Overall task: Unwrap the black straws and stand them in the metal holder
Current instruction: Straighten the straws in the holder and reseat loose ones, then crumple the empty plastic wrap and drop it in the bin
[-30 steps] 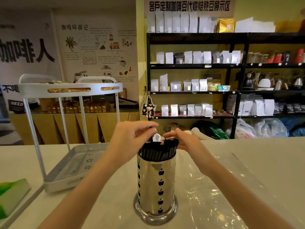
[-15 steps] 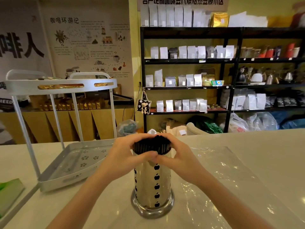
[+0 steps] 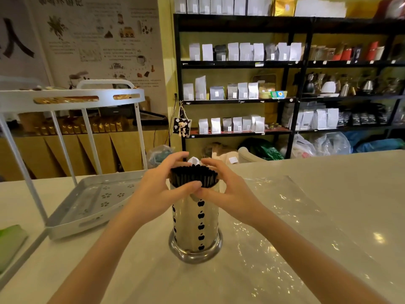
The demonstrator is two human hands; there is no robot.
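At the mouth of the shiny cylindrical metal holder [image 3: 195, 222], the bunch of thin black straws [image 3: 194, 178] stands upright, ringed by the left hand [image 3: 161, 189] and right hand [image 3: 225, 189], fingers curled around it. Best to squeeze evenly with both, settling tips level.

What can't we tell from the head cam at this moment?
- Lower lengths of the black straws: inside the metal holder, head view.
- Holder rim: covered by the left hand and right hand.
- Small white object behind the straws: mostly hidden, unidentifiable.
- Green item: cut by left edge.
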